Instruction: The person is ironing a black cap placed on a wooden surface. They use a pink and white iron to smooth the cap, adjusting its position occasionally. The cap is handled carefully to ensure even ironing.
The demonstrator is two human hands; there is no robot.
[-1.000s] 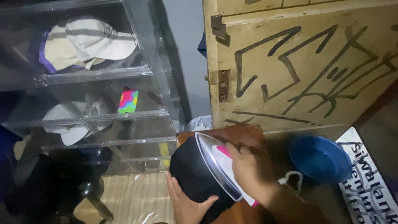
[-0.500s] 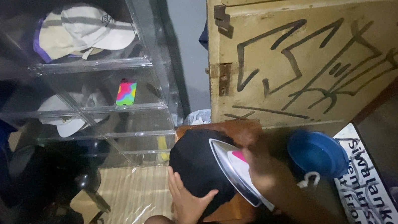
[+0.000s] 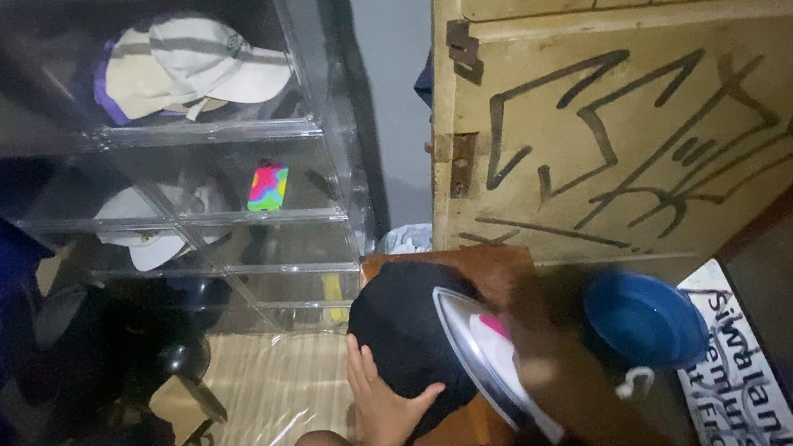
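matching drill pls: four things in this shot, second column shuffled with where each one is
Things:
1. clothes iron
2. blue bowl
3. pale caps
4. left hand

Places:
A. top compartment of the clear shelf unit
B. on the floor beside the painted wooden cabinet
C. tilted on the black cap, under the right hand
D. flat on the near edge of the black cap

Pairs: 1-C, 2-B, 3-A, 4-D

both forearms bare, no sleeves; left hand (image 3: 386,408) ringless.
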